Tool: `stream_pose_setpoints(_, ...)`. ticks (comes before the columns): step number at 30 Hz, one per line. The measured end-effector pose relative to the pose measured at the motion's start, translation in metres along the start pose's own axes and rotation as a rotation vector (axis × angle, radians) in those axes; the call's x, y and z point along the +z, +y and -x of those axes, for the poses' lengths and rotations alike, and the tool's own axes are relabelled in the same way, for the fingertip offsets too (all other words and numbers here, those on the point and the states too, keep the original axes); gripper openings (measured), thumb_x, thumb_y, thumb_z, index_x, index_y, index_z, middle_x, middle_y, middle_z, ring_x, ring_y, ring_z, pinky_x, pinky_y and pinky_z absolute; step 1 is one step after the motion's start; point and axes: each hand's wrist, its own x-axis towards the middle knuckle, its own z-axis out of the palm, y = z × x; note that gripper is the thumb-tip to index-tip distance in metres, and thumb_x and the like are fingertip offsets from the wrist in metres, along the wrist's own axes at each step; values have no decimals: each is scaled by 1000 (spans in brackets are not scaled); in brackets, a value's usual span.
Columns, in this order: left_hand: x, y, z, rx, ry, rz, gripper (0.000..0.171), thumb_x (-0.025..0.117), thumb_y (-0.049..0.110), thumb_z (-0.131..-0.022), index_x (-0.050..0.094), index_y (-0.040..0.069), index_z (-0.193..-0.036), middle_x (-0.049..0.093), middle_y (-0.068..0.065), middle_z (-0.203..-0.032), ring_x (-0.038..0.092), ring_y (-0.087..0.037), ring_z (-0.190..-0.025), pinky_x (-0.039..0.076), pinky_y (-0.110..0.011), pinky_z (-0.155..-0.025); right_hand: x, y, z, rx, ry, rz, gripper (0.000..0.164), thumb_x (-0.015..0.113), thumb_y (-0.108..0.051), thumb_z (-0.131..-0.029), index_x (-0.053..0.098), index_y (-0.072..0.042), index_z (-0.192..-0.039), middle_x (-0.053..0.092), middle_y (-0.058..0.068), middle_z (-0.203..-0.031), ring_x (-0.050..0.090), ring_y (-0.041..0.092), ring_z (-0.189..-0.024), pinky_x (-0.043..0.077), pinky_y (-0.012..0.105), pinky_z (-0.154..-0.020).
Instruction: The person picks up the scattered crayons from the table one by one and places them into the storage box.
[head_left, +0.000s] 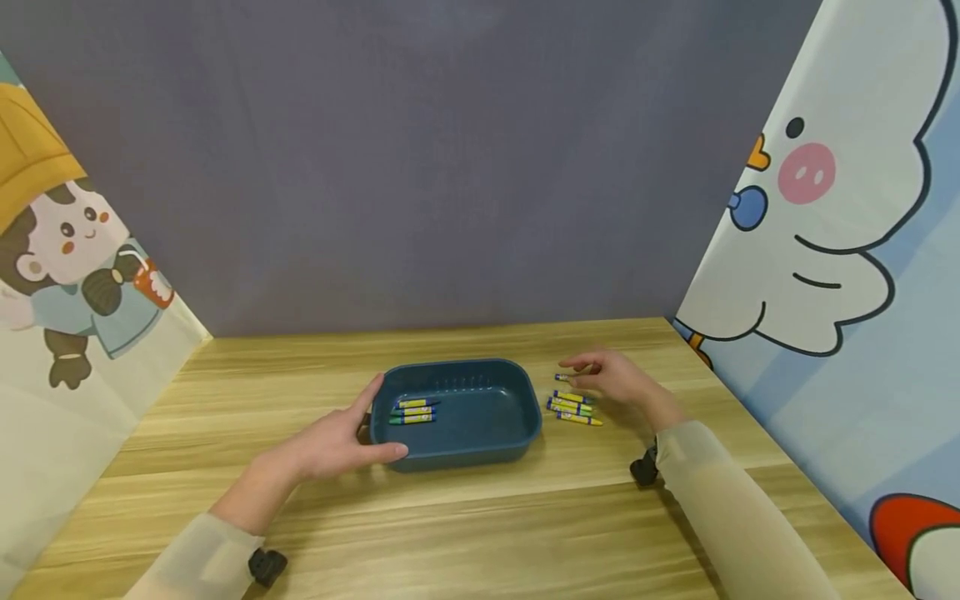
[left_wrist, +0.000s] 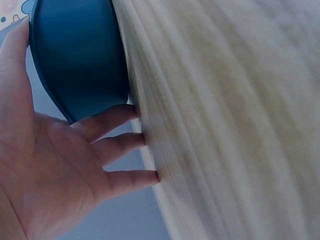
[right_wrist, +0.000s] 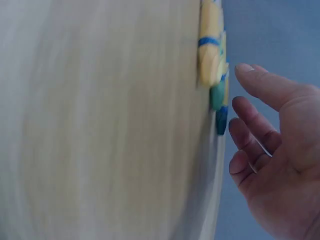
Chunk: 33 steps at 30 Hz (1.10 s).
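Note:
A dark blue tray [head_left: 465, 457] stands on the table with three paper-wrapped crayons [head_left: 413, 412] side by side at its left end. My left hand [head_left: 330, 446] spans that end, its thumb on the near rim and index finger by the far-left corner. In the left wrist view its other fingers [left_wrist: 120, 142] reach straight to the tabletop. Right of the tray lie several more crayons [head_left: 573, 408] in yellow-and-blue wrappers. My right hand [head_left: 611, 379] is just beyond them, thumb and index apart around a single crayon [head_left: 562, 377], partly hidden; I see no firm grip.
The wood-patterned table [head_left: 450, 533] ends at a grey wall [head_left: 435, 167] behind the tray. Cartoon-printed panels stand at left [head_left: 97, 275] and right [head_left: 825, 250]. A dark wrist device [head_left: 267, 567] sits on each sleeve.

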Motion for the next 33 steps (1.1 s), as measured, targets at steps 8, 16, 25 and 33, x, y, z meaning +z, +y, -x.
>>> stream_pose_setpoints(8,1,-1,0,8,-4,20,130,76,72,-94,-12,25,-178,70,-25,-144,72,-34,-129,57,-55,-105,-1,12,4,9,-43,-28,39,72,-9,-106,71,-1,-144,72,20,-136,68,25,-112,56,42,-95)
stream_pose_setpoints(16,1,-1,0,11,1,13,129,75,71,-94,-11,25,-178,72,-24,-143,72,-32,-128,57,-55,-104,-3,13,5,58,-49,-3,33,69,-13,-108,75,-7,-141,72,20,-139,69,39,-125,57,57,-106)
stream_pose_setpoints(25,1,-1,0,6,4,-1,129,75,73,-94,-11,26,-178,69,-26,-145,71,-34,-129,56,-56,-105,-2,13,4,53,-35,22,30,67,-16,-110,78,-8,-137,74,19,-139,68,42,-129,55,60,-109)
stream_pose_setpoints(33,1,0,1,-3,4,-13,129,74,74,-93,-11,27,-178,67,-30,-146,72,-34,-126,57,-56,-103,-3,11,4,73,-6,39,30,68,-22,-110,79,-15,-137,74,8,-114,63,21,-95,52,39,-84)
